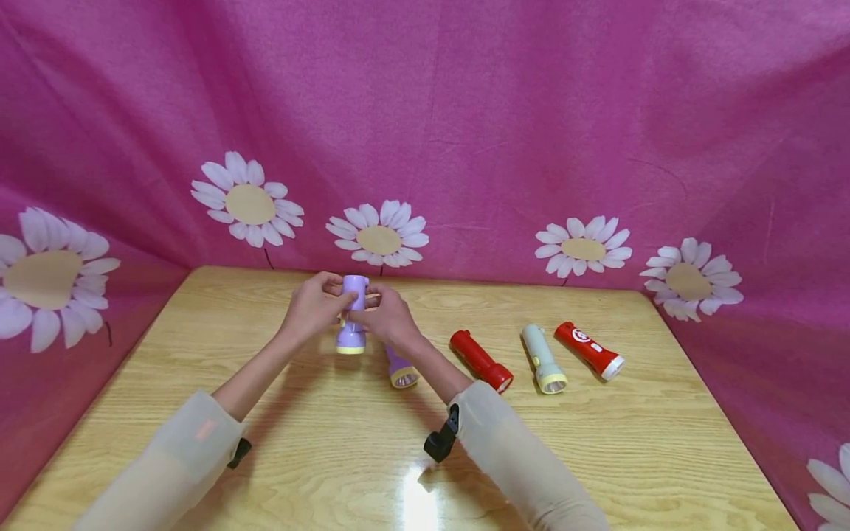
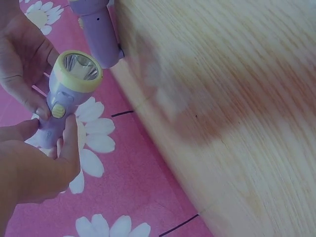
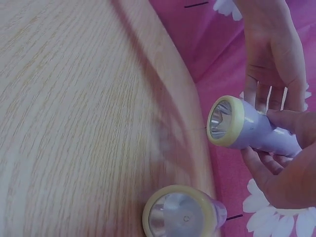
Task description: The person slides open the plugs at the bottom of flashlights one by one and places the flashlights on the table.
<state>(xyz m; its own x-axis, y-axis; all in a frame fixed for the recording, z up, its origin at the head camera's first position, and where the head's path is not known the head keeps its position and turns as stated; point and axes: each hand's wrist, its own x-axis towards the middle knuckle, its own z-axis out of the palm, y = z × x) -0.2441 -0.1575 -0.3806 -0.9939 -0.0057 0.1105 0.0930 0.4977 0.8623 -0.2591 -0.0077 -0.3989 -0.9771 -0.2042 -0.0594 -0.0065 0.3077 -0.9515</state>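
Both hands hold a purple flashlight (image 1: 350, 341) with a yellow rim above the far part of the table. It stands nearly upright in the head view, lens end down. My left hand (image 1: 315, 304) grips its body from the left, thumb across the front. From the right, my right hand (image 1: 389, 318) holds it too, thumb on the body. A yellow switch (image 2: 59, 110) and the lens (image 2: 81, 66) show in the left wrist view. A second purple flashlight (image 1: 401, 366) lies below my right wrist, partly hidden by it; its lens end (image 3: 178, 217) shows in the right wrist view.
To the right on the wooden table (image 1: 319, 457) lie a red flashlight (image 1: 479, 359), a pale grey-green flashlight (image 1: 541, 354) and a red flashlight with a white rim (image 1: 589, 349). A pink daisy-printed cloth (image 1: 491, 133) hangs behind the table and along its sides.
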